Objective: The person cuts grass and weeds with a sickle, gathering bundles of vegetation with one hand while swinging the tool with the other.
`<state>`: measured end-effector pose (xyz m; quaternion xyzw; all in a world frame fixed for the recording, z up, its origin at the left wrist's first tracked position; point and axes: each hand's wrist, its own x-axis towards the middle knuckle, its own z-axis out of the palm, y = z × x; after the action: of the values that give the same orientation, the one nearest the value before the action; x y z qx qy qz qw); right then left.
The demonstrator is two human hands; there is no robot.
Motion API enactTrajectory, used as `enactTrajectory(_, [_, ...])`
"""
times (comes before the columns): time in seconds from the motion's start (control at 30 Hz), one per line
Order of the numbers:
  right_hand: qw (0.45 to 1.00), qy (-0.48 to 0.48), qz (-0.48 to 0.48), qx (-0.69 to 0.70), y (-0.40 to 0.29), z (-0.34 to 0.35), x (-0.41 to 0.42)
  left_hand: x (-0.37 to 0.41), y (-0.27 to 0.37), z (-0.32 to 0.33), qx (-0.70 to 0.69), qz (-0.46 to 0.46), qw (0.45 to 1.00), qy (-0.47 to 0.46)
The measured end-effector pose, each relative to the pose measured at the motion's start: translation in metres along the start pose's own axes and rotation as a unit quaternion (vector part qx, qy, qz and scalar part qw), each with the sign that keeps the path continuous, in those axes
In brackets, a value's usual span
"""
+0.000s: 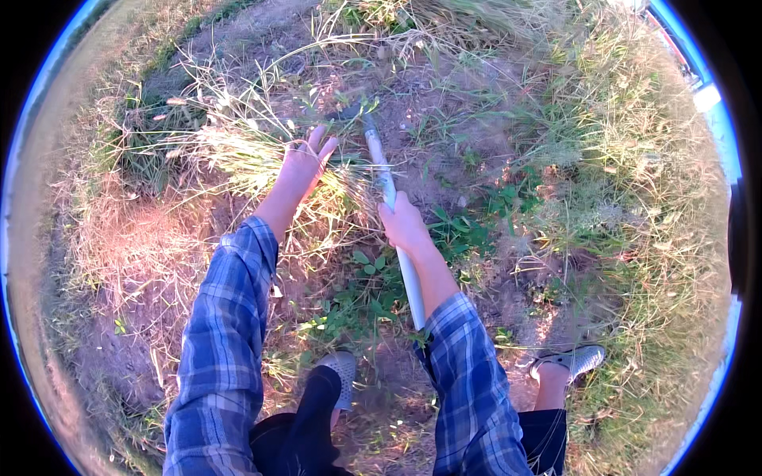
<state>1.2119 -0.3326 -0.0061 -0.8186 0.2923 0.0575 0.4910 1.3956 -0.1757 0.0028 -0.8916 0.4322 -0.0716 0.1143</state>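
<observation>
My right hand (406, 223) is closed around the pale pole handle of a long-handled tool (384, 172), whose dark metal head (346, 113) lies low among the weeds at its far end. The handle's near end passes beside my right forearm. My left hand (306, 157) is over a heap of cut or pulled grass (244, 157), left of the handle, with its fingers spread. Some grass stems cross the fingers; whether the palm touches the heap cannot be told.
Leafy green weeds (378, 297) grow between my arms and right of the handle. Taller grass (661, 250) stands at the right, dry grass (143, 238) lies at the left, and bare soil (119, 363) shows below it. My feet wear perforated clogs (580, 361).
</observation>
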Motion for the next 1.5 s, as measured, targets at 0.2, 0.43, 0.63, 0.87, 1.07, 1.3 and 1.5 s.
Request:
enactTrajectory(0.2, [0.999,0.012,-0.041,0.005,0.040,0.001,-0.054,0.026,0.000,0.000,-0.065,-0.121,0.978,-0.157])
enactTrajectory(0.43, [0.982,0.189,-0.033,-0.004,0.031,-0.009,0.008,0.029,0.019,-0.003,-0.121,-0.099,0.977,-0.143])
enactTrajectory(0.63, [0.996,0.049,0.057,0.048,0.081,0.034,-0.153,0.006,0.005,-0.036,-0.099,-0.045,0.983,-0.146])
enactTrajectory(0.87, [0.991,0.007,0.125,-0.054,0.102,-0.004,-0.326,-0.176,0.041,-0.053,-0.189,0.079,0.947,-0.247])
enactTrajectory(1.07, [0.929,0.151,0.203,0.268,0.071,-0.034,-0.326,-0.273,-0.018,-0.016,-0.255,-0.077,0.962,-0.054])
enactTrajectory(1.3, [0.877,0.265,0.179,0.359,0.055,-0.059,-0.341,-0.275,-0.024,-0.006,-0.303,-0.083,0.949,0.031])
enactTrajectory(1.5, [0.968,0.193,0.156,-0.032,0.075,-0.018,-0.293,-0.268,-0.014,-0.022,-0.400,-0.123,0.905,0.069])
